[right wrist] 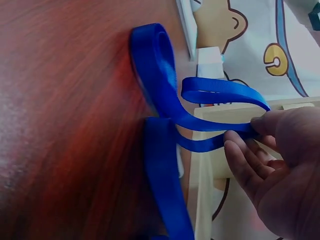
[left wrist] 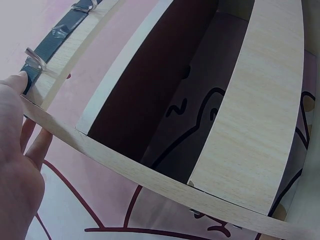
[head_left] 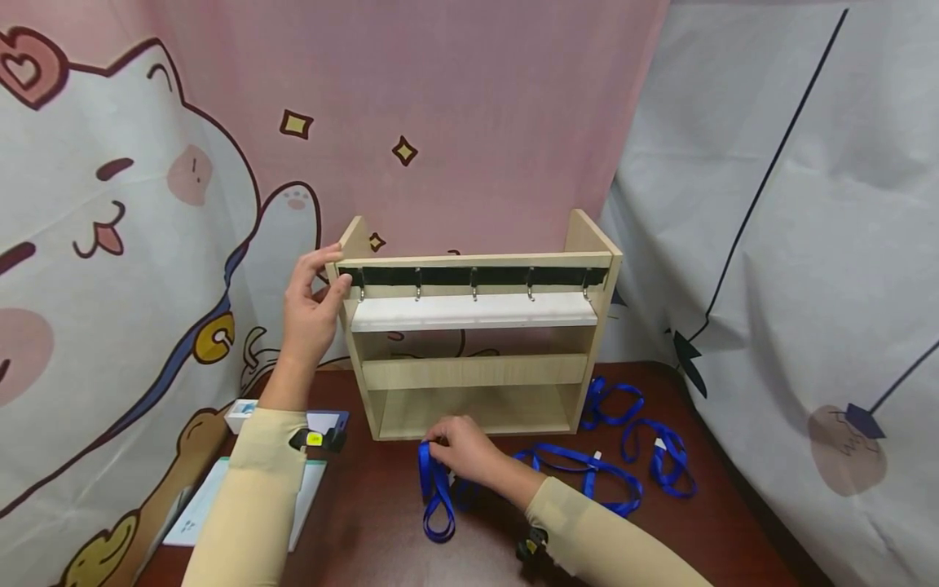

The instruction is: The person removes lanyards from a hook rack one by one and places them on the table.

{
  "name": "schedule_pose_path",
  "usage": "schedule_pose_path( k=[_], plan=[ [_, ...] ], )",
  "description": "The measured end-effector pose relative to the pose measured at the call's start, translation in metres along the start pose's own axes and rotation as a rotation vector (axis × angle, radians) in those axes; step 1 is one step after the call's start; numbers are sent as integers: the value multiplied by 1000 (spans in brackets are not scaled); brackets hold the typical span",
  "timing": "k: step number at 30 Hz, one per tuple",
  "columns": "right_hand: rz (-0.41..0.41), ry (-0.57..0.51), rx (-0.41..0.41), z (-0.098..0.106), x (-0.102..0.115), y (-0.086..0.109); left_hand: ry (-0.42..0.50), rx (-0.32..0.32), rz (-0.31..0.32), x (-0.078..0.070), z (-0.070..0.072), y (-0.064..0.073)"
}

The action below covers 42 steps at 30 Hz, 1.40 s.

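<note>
A light wooden shelf rack [head_left: 475, 371] stands upright on the table. Across its upper front runs a dark strip [head_left: 447, 276] carrying several metal hooks [head_left: 474, 287]. My left hand [head_left: 311, 306] grips the rack's upper left corner, thumb on the front by the strip's end and fingers around the side panel [left wrist: 115, 167]. Low in front of the rack, my right hand [head_left: 465, 448] pinches a looped blue lanyard [head_left: 438, 497] between thumb and fingers. In the right wrist view the lanyard's folded ribbon [right wrist: 215, 87] hangs from the fingertips, its lower loops close over the tabletop.
More blue lanyards [head_left: 671, 461] lie coiled on the table [head_left: 381, 522] to the right. Left of the rack are a white sheet or pad [head_left: 201, 509], a small white box [head_left: 240, 414] and a blue-edged card [head_left: 326, 421]. Printed curtains [head_left: 499, 122] hang close behind.
</note>
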State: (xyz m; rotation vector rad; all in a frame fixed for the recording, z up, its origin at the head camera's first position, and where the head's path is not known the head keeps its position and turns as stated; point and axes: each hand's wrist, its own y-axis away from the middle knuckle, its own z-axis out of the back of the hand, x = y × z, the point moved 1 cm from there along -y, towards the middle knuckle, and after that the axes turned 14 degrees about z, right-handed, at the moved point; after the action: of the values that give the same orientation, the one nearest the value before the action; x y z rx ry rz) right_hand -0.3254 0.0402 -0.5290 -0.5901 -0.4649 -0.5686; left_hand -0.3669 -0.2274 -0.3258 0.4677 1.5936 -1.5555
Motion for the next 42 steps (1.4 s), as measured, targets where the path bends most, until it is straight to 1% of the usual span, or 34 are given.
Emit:
schedule_pose_path(
  k=[7,16,19,25,32,34,39,42],
  plan=[
    [24,27,36,-9,-3,6,1,2,9,-2,-1,1],
    [5,29,32,-15,-10,8,-32,-17,17,0,-3,0],
    [20,58,32,-18,-12,9,-24,-12,14,-1,-3,0],
    [85,117,11,-23,-13,10,1,9,10,-1,-3,0],
    [79,100,22,-26,-15,12,1,7,12,-1,-8,0],
    [78,105,26,-27,-15,12,-1,7,14,-6,-10,0],
    [75,99,19,-24,-17,15,5,16,25,-29,-14,8],
    [71,69,-5,-20,-16,19,-1,23,35,-36,-13,10]
  ],
)
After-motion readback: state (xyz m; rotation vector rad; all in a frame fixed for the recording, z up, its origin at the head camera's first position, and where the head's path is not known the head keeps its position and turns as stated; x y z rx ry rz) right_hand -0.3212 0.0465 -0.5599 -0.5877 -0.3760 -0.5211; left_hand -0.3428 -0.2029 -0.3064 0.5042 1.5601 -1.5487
